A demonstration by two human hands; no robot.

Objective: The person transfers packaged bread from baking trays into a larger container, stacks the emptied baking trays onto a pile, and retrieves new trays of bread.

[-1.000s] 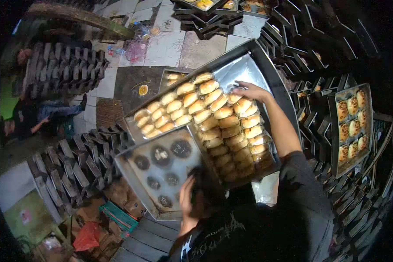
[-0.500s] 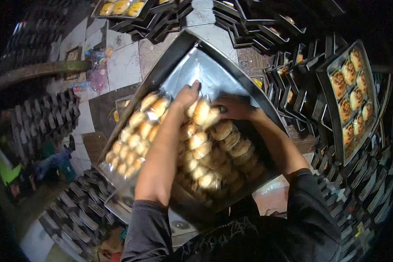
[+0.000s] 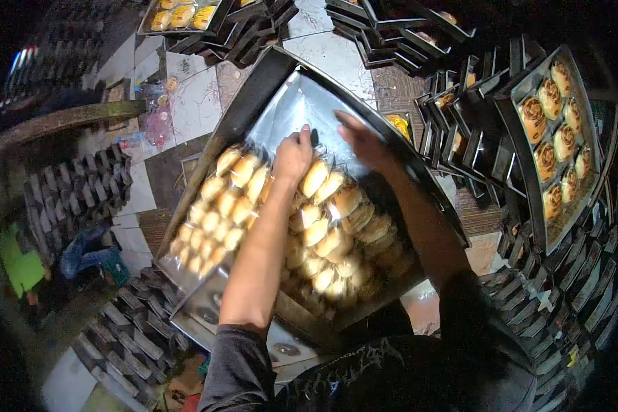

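At frame centre, the left hand (image 3: 295, 156) is being held at the upper edge of the wrapped buns (image 3: 242, 170), its grip hidden; the right hand (image 3: 365, 144), blurred, is being held fingers-spread over the large tray (image 3: 292, 110). Inside, rows are being crowded tightly; by a hasty push, buns could be squashed.

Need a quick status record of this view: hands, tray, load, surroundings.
Left hand: fingers curled, thumb up, over the buns' edge; whether its grip holds anything is unclear
Right hand: open, slightly blurred, over the bare part of the deep tray
Load: clear-wrapped buns in rows, at the tray's near side
Bare area: far corner of the tray
Lower left: spotted tray, partly hidden
Right side: tilted tray of swirl-topped buns
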